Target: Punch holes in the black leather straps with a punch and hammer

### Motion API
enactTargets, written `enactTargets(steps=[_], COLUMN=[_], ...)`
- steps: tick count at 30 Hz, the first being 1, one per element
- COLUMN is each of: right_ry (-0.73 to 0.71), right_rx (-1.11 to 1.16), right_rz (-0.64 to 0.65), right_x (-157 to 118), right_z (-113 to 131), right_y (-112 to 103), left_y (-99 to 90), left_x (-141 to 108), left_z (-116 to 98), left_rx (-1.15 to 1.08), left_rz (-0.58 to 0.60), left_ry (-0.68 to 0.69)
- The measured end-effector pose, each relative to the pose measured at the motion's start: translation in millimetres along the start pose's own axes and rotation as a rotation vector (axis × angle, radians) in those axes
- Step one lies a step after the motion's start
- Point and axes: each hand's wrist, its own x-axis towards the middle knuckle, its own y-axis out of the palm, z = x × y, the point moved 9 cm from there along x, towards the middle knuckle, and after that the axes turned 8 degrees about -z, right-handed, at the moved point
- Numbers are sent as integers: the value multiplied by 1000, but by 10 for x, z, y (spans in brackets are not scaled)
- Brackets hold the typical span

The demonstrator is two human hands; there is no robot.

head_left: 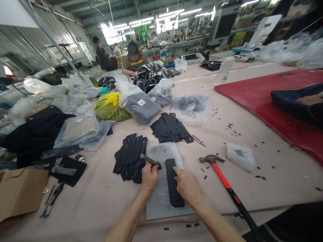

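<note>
Near me, I've got a grey board (pixel 157 205) on the table (pixel 111 208). A dark strip (pixel 174 191) lies on its R side, long way running near to far, far end tipped a bit L. My R hand (pixel 188 186) has its pointer finger on the strip; can't tell if it grips. My L hand (pixel 150 176) pinches a small metal tool (pixel 150 160), which points R toward the strip, slanting a bit nearer. A hammer (pixel 223 176) lies to the R. Past it: a small clear bag (pixel 241 157) w/ smth dark in it. Next to the board, L side, is a pile of dark pieces (pixel 131 156). Farther: a flat bag (pixel 190 107) w/ writing & dark stuff in it, a yellow bag (pixel 109 106) (can't tell what's in it), then a clear bottle (pixel 224 71).
</note>
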Motion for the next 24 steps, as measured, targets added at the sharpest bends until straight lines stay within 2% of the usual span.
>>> enactTargets(steps=[2, 4, 7, 9, 12, 14, 16, 21, 24], right_ry=[-86, -298, -635, -727, -758, -723, -626, -199, 2], right_rx=[-39, -26, 30, 34, -18, -79, -135, -208, -215], right_rz=[-38, -51, 74, 138, 103, 53, 17, -33, -8], right_x=[38, 82, 100, 147, 239, 272, 272, 88, -50], right_z=[70, 226, 424, 441, 400, 330, 214, -126, -187], right_y=[-119, -209, -211, -222, -316, -363, -356, -196, -81], left_y=[-4, -7, -11, -16, -22, -21, -20, -18, -3], left_x=[2, 5, 6, 3, -5, -8, -8, 3, 7], left_z=[-10, -17, -16, -4, 11, 9, 4, 28, 46], left_rx=[2, 6, 23, 32, 25, 6, -16, -34, -48], left_rz=[-2, -3, -2, -7, -18, -19, -16, -18, -3], left_ry=[1, 1, 5, 5, -4, -10, -16, -35, -43])
